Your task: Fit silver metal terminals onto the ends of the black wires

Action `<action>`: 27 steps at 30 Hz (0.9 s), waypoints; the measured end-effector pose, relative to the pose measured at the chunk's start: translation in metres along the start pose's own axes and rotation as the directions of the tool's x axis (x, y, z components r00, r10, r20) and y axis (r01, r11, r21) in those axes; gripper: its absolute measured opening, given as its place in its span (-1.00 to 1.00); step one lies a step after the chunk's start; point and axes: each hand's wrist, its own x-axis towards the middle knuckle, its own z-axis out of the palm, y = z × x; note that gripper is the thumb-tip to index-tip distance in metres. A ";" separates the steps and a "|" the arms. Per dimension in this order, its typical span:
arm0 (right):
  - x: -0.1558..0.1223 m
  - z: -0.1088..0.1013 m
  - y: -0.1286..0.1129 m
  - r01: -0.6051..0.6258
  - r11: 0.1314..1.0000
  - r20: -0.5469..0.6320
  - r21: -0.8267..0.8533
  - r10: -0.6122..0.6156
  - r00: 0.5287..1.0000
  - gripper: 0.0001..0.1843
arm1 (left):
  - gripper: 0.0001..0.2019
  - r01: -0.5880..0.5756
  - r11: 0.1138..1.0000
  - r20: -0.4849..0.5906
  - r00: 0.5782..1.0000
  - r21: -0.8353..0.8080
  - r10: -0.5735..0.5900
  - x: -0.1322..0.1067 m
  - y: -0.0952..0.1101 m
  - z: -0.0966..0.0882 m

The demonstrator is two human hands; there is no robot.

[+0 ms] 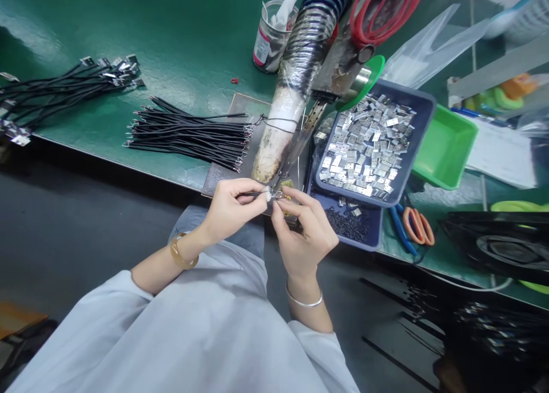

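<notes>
so the black cable (254, 194) is up at the green table's (180, 15) near edge, pinched between the left hand's (231, 207) closed thumb and index, running right toward the other fingers. right hand (306, 227) has its thumb and index almost together, with a small metal piece (278, 195) at the tips; can't tell if it's actually gripped. the pipe's white end (273, 133) is just beyond them. 1 bunch of cut cables (184, 133) lies left along the near edge, 2 stacked blue trays (424, 115) sit right.
</notes>
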 end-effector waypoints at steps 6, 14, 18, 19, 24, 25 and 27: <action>-0.006 -0.003 0.001 -0.012 1.000 0.036 0.015 0.012 0.999 -0.83 | -0.85 0.074 0.997 0.058 0.996 -0.019 -0.072 -0.001 -0.001 -0.001; -0.002 0.000 0.003 -0.004 1.000 0.032 0.000 0.004 0.999 -0.86 | -0.82 0.133 0.989 0.051 0.990 -0.063 -0.130 -0.001 -0.002 0.001; 0.003 0.000 0.000 -0.007 1.000 0.034 -0.018 0.008 0.999 -0.85 | -0.80 0.115 0.991 0.027 0.993 -0.066 -0.114 -0.001 0.002 0.002; 0.004 -0.001 -0.001 -0.008 1.000 0.032 -0.023 0.009 0.999 -0.85 | -0.80 0.110 0.991 0.021 0.994 -0.069 -0.109 -0.001 0.002 0.002; 0.004 -0.003 -0.004 0.021 1.000 0.062 -0.022 -0.019 0.998 -0.85 | -0.82 0.115 0.992 0.012 0.993 -0.057 -0.114 -0.003 0.002 0.002; 0.004 -0.003 -0.004 0.035 0.999 0.070 -0.023 -0.033 0.997 -0.85 | -0.82 0.121 0.991 0.021 0.993 -0.048 -0.120 -0.004 0.001 0.001; 0.001 -0.004 -0.004 0.062 0.997 0.080 -0.041 -0.059 0.995 -0.83 | -0.82 0.131 0.991 0.035 0.991 -0.026 -0.130 -0.005 -0.001 0.000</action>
